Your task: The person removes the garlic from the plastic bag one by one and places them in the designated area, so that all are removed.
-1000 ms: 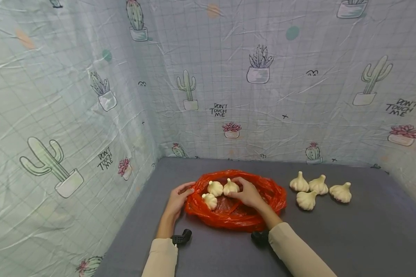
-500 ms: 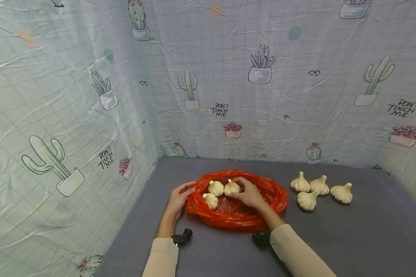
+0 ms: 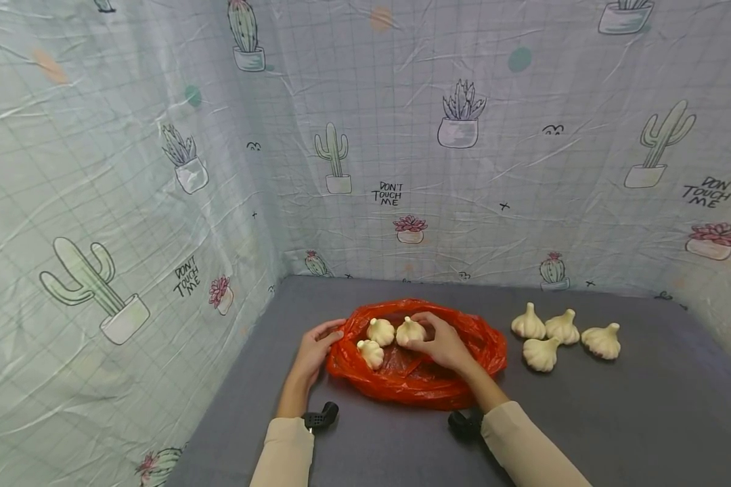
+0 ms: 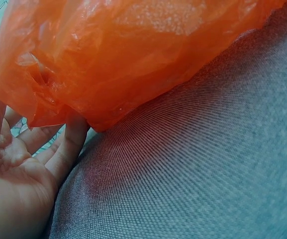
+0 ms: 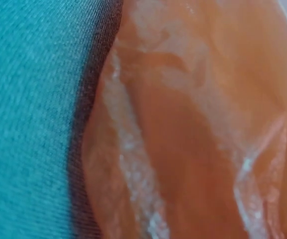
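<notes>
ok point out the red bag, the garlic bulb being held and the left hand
Red bag (image 3: 396,391), head view: its near side
Held garlic bulb (image 3: 409,330), head view: its rounded body
Left hand (image 3: 311,350), head view: back of the hand

"DON'T TOUCH ME" lettering on the printed sheet
It appears thrice (in black capitals): left, back middle, far right.

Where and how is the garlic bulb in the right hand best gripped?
I would grip the garlic bulb around its round body, below the narrow upward stem, from the right, as the right hand does: two bulbs lie to its left.
</notes>
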`<state>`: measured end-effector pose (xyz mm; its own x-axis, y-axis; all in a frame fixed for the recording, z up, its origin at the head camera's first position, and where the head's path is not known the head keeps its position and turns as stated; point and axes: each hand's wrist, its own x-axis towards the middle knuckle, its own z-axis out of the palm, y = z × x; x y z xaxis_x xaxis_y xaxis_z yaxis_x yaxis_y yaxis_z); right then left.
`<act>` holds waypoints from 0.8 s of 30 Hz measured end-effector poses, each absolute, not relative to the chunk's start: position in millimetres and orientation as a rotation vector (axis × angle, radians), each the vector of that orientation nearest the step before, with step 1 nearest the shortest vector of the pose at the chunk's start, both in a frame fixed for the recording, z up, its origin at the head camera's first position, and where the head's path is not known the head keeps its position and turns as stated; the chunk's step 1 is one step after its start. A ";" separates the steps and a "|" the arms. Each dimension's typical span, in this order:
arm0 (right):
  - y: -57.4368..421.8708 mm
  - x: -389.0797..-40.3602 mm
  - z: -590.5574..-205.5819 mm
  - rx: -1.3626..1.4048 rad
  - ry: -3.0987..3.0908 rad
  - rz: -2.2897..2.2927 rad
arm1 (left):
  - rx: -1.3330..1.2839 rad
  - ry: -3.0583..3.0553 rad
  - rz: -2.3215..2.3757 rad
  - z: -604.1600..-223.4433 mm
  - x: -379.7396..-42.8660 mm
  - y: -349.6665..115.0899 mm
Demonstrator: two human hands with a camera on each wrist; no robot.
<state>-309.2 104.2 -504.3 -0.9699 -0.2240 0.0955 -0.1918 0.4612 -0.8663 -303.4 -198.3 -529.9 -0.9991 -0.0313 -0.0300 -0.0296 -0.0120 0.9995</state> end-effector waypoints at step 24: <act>125.1 -292.7 -494.0 -0.385 2.636 -1.614 | 0.091 -2.226 -2.214 -531.9 -304.4 -198.6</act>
<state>-292.7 125.1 -494.0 -0.9690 -0.2235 0.1050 -0.1952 0.4326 -0.8802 -304.4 -198.6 -531.9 -0.9983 -0.0416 -0.0401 -0.0403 0.0044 0.9992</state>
